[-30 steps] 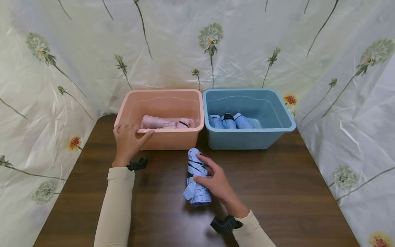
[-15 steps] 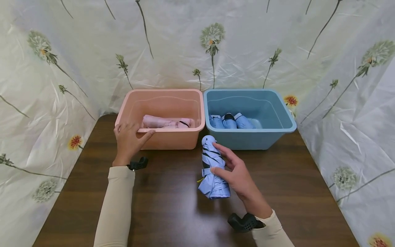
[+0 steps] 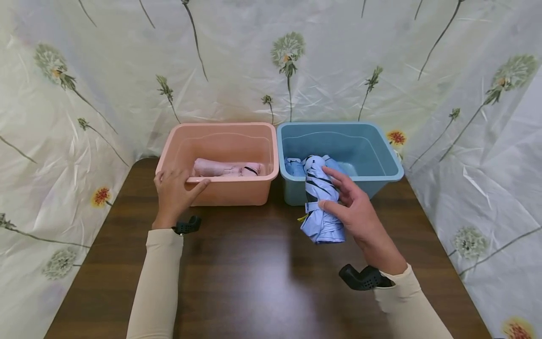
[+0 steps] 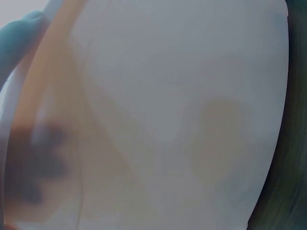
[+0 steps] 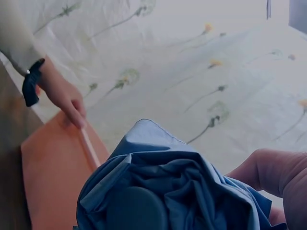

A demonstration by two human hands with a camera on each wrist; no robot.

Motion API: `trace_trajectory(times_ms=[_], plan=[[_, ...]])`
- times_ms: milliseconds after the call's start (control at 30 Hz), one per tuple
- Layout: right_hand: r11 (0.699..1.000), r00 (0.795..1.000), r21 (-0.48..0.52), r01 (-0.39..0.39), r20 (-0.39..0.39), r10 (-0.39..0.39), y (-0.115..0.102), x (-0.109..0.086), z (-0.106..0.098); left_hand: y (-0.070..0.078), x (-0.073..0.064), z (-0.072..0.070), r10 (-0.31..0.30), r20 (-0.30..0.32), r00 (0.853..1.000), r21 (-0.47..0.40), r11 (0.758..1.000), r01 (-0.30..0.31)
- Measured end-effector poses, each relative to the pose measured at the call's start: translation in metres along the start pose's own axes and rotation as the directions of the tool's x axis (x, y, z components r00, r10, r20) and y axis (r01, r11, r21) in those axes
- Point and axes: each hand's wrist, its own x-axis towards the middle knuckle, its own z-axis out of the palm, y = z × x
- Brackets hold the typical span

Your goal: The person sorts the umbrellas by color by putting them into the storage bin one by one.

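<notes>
My right hand point(image 3: 360, 212) holds a folded light-blue umbrella point(image 3: 322, 207) with black stripes, thumb on one side and fingers on the other. Its rounded end overlaps the front rim of the blue bin point(image 3: 381, 179) in the head view. In the right wrist view the gathered blue fabric of the umbrella point(image 5: 163, 177) fills the lower middle. My left hand point(image 3: 173, 195) grips the front rim of the pink bin point(image 3: 233, 193), fingers over the edge and thumb outside. Through the bin's wall point(image 4: 182, 96), the left wrist view shows blurred finger shadows.
Inside the pink bin lie pink folded umbrellas point(image 3: 213, 167). Blue folded umbrellas point(image 3: 294, 165) lie in the blue bin, partly hidden by the held one. Both bins stand side by side on a dark wooden table point(image 3: 237, 273), before a flower-printed sheet point(image 3: 237, 56).
My right hand has carried the blue umbrella up, forward and to the right, from above the table to the blue bin's front rim. The left hand has stayed on the pink bin.
</notes>
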Motion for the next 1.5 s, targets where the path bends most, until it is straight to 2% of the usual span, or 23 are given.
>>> trace_trajectory(times_ms=[333, 567, 800, 967, 1167, 1500], plan=[[0.993, 0.998, -0.096, -0.062, -0.03, 0.06, -0.027, 0.026, -0.045, 0.004, 0.0, 0.003, 0.0, 0.016, 1.0, -0.012, 1.0, 0.0], [0.987, 0.994, -0.122, -0.108, -0.027, 0.105, -0.036, 0.05, -0.071, 0.003, 0.0, 0.001, -0.002, 0.007, 1.0, -0.002, 1.0, 0.002], [0.986, 0.995, -0.139, -0.095, -0.009, 0.095, -0.037, 0.075, -0.099, 0.002, 0.002, -0.001, -0.002, 0.005, 1.0, -0.01, 1.0, 0.002], [0.985, 0.996, -0.156, -0.074, 0.033, 0.08, -0.034, 0.094, -0.119, 0.001, 0.003, -0.001, 0.004, -0.007, 1.0, -0.014, 1.0, -0.004], [0.973, 0.992, -0.214, -0.085, 0.07, 0.102, -0.02, 0.111, -0.134, -0.001, 0.0, 0.002, -0.005, 0.012, 1.0, 0.0, 1.0, 0.005], [0.954, 0.99, -0.271, -0.13, 0.015, 0.14, 0.01, 0.142, -0.151, 0.0, -0.001, 0.001, -0.007, 0.009, 1.0, 0.002, 1.0, 0.007]])
